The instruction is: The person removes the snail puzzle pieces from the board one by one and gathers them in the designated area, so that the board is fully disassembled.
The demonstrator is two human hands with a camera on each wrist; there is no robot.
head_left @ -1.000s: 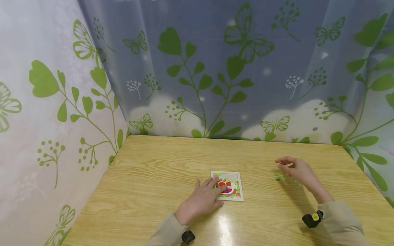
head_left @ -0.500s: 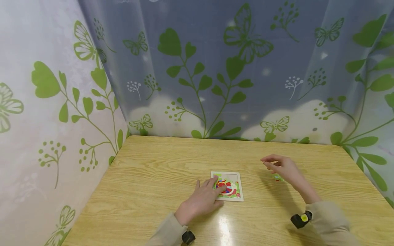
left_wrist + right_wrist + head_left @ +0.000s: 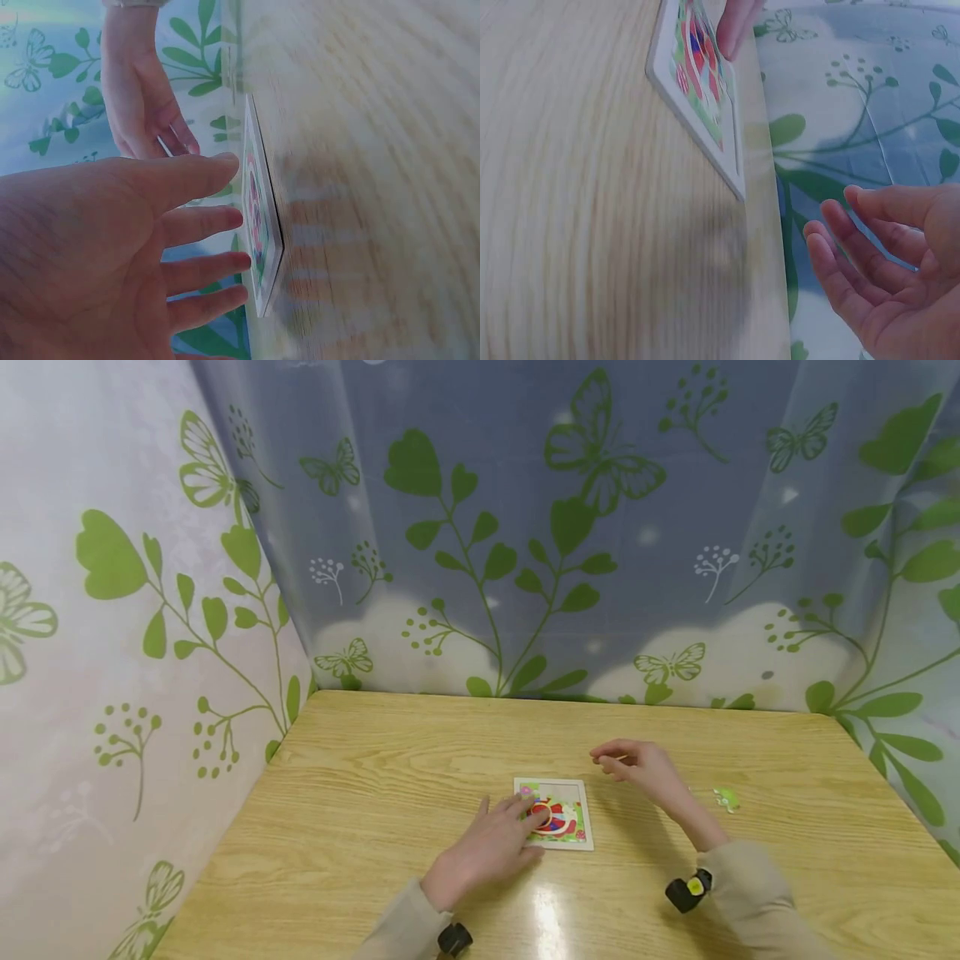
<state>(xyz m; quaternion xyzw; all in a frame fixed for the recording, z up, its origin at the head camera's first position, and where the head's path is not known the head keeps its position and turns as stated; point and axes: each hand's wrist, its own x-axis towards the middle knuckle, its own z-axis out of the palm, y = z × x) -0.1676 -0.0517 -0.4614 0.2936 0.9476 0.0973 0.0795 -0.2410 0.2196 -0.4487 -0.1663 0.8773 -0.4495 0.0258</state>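
Observation:
My left hand (image 3: 491, 839) rests flat with spread fingers on a small square jigsaw puzzle (image 3: 570, 831) in a pale frame. The puzzle picture is red, green and blue, and a bare strip shows along its far edge. My right hand (image 3: 648, 772) hovers over the table, right of the puzzle and slightly beyond it. Its fingers are loosely bent, and in the right wrist view no object shows between the thumb and fingers (image 3: 847, 289). A green jigsaw piece (image 3: 725, 799) lies on the table behind the right wrist. The right forearm covers part of the area where another piece lay.
The wooden table (image 3: 375, 777) reaches back to a curtain (image 3: 480, 527) printed with leaves and butterflies. A second patterned cloth (image 3: 135, 652) hangs along the left side. Dark bands with small devices (image 3: 686, 893) sit on both wrists.
My right hand has moved left, away from the loose pieces and towards the puzzle. The green piece at the right has come into view. My left hand stays almost still.

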